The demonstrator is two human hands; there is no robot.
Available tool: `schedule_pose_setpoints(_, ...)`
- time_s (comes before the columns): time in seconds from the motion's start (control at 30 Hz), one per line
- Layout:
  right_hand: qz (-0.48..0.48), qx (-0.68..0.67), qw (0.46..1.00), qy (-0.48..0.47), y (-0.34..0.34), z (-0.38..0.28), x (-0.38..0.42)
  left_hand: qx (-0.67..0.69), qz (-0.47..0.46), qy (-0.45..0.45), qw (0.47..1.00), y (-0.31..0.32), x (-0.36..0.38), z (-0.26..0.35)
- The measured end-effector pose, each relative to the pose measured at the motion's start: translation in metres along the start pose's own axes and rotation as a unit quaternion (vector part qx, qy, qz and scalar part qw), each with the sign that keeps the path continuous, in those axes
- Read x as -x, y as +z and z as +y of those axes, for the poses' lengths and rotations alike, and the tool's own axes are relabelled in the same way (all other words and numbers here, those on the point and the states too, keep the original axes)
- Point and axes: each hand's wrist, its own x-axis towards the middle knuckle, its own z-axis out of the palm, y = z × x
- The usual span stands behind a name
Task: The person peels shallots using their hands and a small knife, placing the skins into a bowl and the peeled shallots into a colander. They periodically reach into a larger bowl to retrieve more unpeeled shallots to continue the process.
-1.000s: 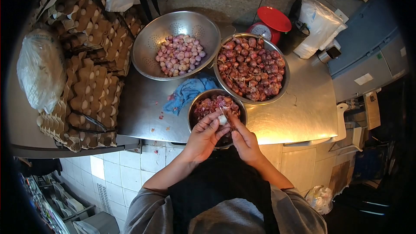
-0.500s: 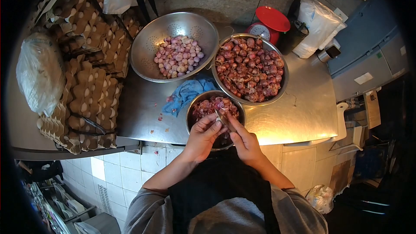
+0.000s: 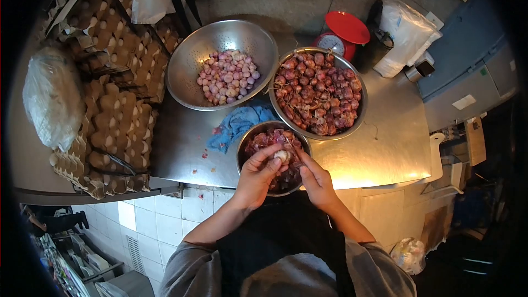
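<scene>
My left hand [image 3: 257, 177] pinches a pale, partly peeled shallot [image 3: 282, 157] between thumb and fingertips. Close beside it, my right hand [image 3: 317, 182] is closed around what looks like a small knife, mostly hidden by the fingers. Both hands are over a small metal bowl [image 3: 240, 160] that contains reddish shallot skins [image 3: 264, 142]. Behind it to the right, a larger metal bowl [image 3: 363, 116] is heaped with unpeeled red shallots [image 3: 319, 91]. A metal colander [image 3: 180, 80] at the back left contains peeled pinkish shallots [image 3: 228, 77].
A crumpled blue cloth [image 3: 239, 124] lies left of the small bowl on the steel table [image 3: 379, 157]. Stacked egg trays [image 3: 118, 126] and a plastic bag [image 3: 52, 96] fill the left side. A red scale [image 3: 347, 27] stands behind the shallot bowl.
The shallot in my left hand now shows its pale surface, and the blade seen against it earlier is less visible. The whole view has shifted slightly, with the table lower in the picture.
</scene>
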Motion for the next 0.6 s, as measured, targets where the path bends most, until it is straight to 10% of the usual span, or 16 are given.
schedule_pose_setpoints(0.3,-0.026,-0.005,1.0,-0.008,-0.01,-0.011,0.006,-0.144,0.129,0.321,0.927,-0.004,-0.076,0.109)
schedule_pose_setpoints(0.6,-0.122,-0.098,0.983,0.093,-0.027,-0.014,0.014,-0.364,-0.03,0.207,0.907,0.045,-0.174,0.072)
